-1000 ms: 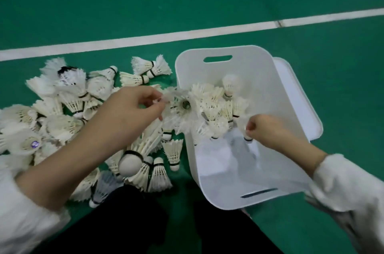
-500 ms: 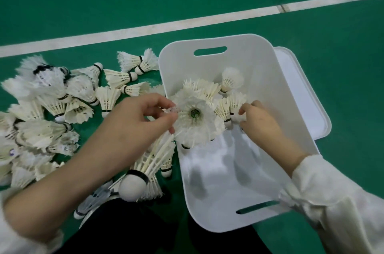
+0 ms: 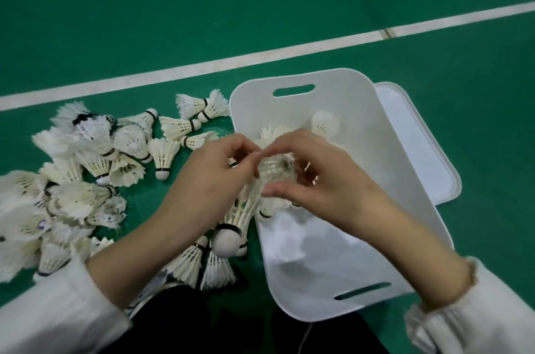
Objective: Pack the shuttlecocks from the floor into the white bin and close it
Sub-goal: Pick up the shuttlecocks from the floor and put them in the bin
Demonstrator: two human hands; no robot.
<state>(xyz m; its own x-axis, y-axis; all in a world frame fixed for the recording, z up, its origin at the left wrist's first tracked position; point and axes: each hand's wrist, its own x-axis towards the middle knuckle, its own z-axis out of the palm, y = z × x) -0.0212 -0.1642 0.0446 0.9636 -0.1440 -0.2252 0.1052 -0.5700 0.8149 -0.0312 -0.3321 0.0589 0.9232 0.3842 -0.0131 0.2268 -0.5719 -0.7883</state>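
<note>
The white bin [image 3: 362, 84] lies open on the green floor, with a few shuttlecocks [image 3: 324, 122] at its far end, partly hidden by my hands. A nested stack of shuttlecocks [image 3: 240, 214] hangs tilted over the bin's left rim, cork end down and towards me. My left hand [image 3: 214, 180] pinches the feather rim at the top of the stack. My right hand [image 3: 324, 180] curls round the same top end from the right, its fingertips touching my left hand's. Many loose shuttlecocks [image 3: 86, 180] lie in a pile on the floor left of the bin.
The bin's white lid [image 3: 419, 151] lies flat against the bin's right side. A white court line [image 3: 260, 58] crosses the floor behind everything. More shuttlecocks [image 3: 202, 264] lie under the stack, near my dark-clothed legs [image 3: 173, 324].
My right hand has moved left out of the bin's heap to meet my left hand at the top of the stack. The view has shifted, so the bin sits further right.
</note>
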